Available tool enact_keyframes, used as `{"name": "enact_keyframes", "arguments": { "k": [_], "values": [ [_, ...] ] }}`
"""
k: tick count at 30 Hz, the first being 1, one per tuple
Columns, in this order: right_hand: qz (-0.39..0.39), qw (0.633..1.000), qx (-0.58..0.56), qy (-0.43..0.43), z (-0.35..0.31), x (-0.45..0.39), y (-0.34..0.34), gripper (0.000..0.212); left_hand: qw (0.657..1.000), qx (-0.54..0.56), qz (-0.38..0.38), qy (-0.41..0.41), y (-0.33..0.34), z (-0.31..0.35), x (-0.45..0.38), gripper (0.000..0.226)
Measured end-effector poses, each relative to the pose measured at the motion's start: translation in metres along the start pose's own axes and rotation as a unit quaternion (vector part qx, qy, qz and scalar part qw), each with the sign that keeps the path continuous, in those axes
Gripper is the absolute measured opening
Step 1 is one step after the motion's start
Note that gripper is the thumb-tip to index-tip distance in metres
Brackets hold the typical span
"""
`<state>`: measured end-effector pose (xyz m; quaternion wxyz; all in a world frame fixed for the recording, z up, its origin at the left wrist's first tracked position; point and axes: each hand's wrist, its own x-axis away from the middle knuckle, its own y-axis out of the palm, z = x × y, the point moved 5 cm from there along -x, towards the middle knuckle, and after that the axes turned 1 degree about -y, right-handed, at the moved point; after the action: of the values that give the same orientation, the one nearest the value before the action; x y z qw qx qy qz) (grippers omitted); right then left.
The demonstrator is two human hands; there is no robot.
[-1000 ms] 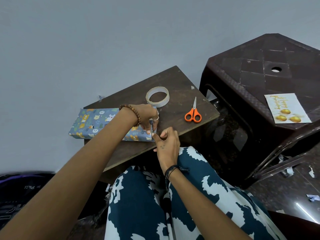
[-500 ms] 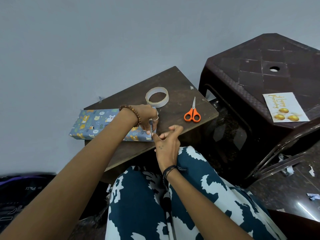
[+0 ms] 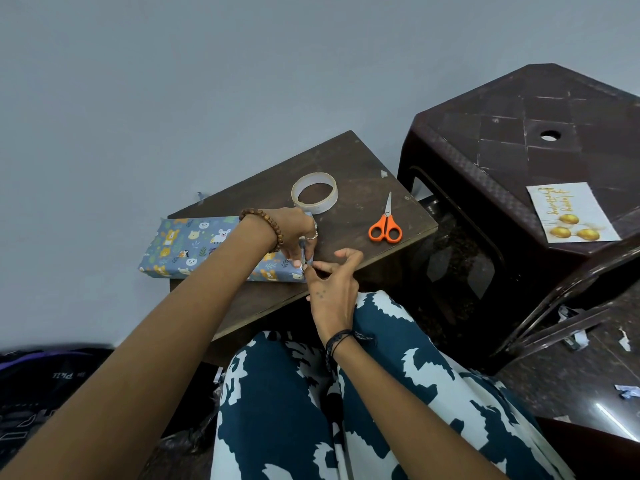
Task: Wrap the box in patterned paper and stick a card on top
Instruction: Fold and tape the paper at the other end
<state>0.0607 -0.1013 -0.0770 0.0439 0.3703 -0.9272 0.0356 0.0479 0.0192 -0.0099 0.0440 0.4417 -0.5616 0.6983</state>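
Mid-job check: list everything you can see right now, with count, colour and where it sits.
wrapped box: one, blue paper with animal print, left end of the wooden board, overhanging its left edge
tape roll: one, clear on a pale core, on the board behind the hands
scissors: one pair, orange handles, closed, right side of the board
wooden board: one, dark brown, in front of the knees
card: one, white with gold balloons and lettering, on the stool
plastic stool: one, dark brown, right of the board
paper scraps: several, pale, on the floor at right
left hand: pressing the box's right end
right hand: pinching at that same end
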Motion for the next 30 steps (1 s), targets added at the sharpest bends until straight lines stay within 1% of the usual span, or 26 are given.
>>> {"name": "enact_keyframes", "arguments": {
  "k": [4, 12, 17, 24, 30],
  "values": [
    [-0.005, 1.000, 0.014, -0.017, -0.0048, 0.0029, -0.0017, 0.043, 1.000, 0.003, 0.003, 0.000, -0.0007, 0.0005, 0.0008, 0.025],
    [0.010, 0.999, 0.016, -0.045, -0.0098, 0.0046, -0.0044, 0.047, 1.000, 0.002, 0.008, -0.002, -0.0001, 0.0004, 0.0006, 0.024],
    [-0.011, 0.999, 0.011, -0.039, -0.0068, 0.0059, -0.0011, 0.043, 1.000, 0.003, 0.005, 0.000, -0.0004, 0.0013, 0.0011, 0.026],
    [-0.019, 0.999, 0.024, -0.042, -0.0090, 0.0083, 0.0015, 0.036, 1.000, 0.006, 0.004, -0.004, 0.0000, 0.0009, 0.0008, 0.024],
    [-0.029, 0.999, 0.007, -0.013, -0.0058, 0.0047, 0.0012, 0.043, 1.000, 0.003, 0.011, -0.009, -0.0003, 0.0000, 0.0012, 0.024]
  ]
}}
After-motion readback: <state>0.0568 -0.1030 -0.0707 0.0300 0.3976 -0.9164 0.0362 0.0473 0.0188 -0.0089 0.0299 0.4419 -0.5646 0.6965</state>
